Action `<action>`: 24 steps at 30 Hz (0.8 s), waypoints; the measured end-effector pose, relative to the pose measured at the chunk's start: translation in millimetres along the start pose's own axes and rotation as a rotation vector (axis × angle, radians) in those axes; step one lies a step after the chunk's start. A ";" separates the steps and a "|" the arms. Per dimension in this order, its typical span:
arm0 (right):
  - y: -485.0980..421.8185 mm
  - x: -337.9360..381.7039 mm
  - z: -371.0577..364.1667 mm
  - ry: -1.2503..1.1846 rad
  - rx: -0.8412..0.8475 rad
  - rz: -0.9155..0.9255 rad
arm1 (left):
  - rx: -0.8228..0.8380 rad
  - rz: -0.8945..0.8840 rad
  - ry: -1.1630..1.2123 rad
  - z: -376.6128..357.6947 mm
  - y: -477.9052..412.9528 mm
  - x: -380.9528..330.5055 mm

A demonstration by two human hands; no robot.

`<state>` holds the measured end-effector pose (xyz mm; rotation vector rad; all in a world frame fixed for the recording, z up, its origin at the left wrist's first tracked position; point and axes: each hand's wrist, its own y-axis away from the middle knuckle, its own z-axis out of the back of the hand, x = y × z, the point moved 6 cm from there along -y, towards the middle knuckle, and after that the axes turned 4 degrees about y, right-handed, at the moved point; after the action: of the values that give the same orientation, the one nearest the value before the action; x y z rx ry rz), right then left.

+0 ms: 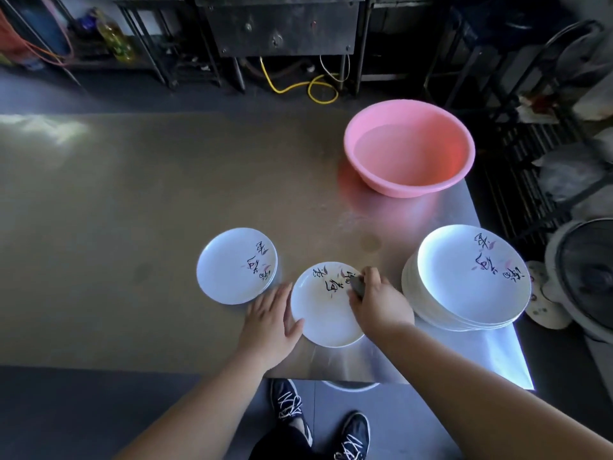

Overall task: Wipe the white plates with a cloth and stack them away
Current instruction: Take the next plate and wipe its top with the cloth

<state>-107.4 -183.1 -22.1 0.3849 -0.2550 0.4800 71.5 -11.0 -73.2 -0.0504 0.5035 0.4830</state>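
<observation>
Plate [320,315] between left hand [270,323], right hand [381,303]

Cloth [359,286] mostly under right hand [381,302]

we see a table [166,210] of brushed metal, smooth and dully shining. the plate [323,307] in front of us looks like glossy white ceramic with painted marks, as do the small stack [232,270] and the tall stack [464,280]. the basin [409,147] is smooth pink plastic. the cloth [358,285] looks grey and matt.
</observation>
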 end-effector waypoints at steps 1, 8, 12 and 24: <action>-1.5 10.3 -3.0 -0.015 0.008 0.058 | 0.027 -0.037 -0.044 -5.4 1.5 2.3; 11.5 28.4 -49.4 0.297 0.115 0.460 | 0.017 -0.140 -0.168 -24.0 8.2 6.5; 15.6 27.5 -67.5 0.418 0.212 0.663 | 0.007 -0.159 -0.200 -24.8 6.9 5.9; 47.7 17.4 -81.1 0.511 0.288 0.797 | 0.016 -0.153 -0.213 -27.6 5.4 7.4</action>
<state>-104.0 -103.4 -75.1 0.4190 0.1788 1.3844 62.2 -7.5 -100.5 -0.0213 0.2914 0.3301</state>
